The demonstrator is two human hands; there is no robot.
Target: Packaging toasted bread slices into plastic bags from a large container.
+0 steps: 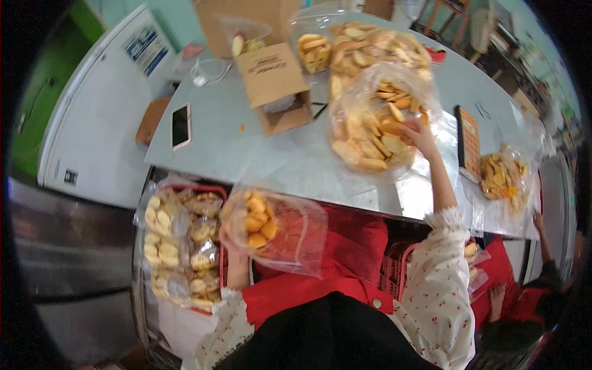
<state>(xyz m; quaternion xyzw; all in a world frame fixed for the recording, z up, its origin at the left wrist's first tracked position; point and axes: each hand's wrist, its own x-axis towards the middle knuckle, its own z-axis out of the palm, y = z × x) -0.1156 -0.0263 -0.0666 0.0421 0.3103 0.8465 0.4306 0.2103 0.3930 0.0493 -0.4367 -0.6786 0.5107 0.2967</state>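
Note:
My left hand (236, 252) holds a clear plastic zip bag (296, 231) from its left side, over the red apron. Slices of bread (260, 222) lie inside that bag, towards the hand. My right hand (418, 136) reaches into the open top of a large clear plastic bag (344, 125) full of bread slices, with its fingers closed around a slice of bread (391, 126). Behind this large bag, and touching it, is another big bag of bread slices (370, 46).
An open cardboard box (273, 76), a phone (181, 126) and an orange-faced box (470, 141) are on the metal table (217, 152). A red crate (224, 273) of filled bags stands at left. A co-worker's hand (539, 222) is at the far right, near another bag (502, 178).

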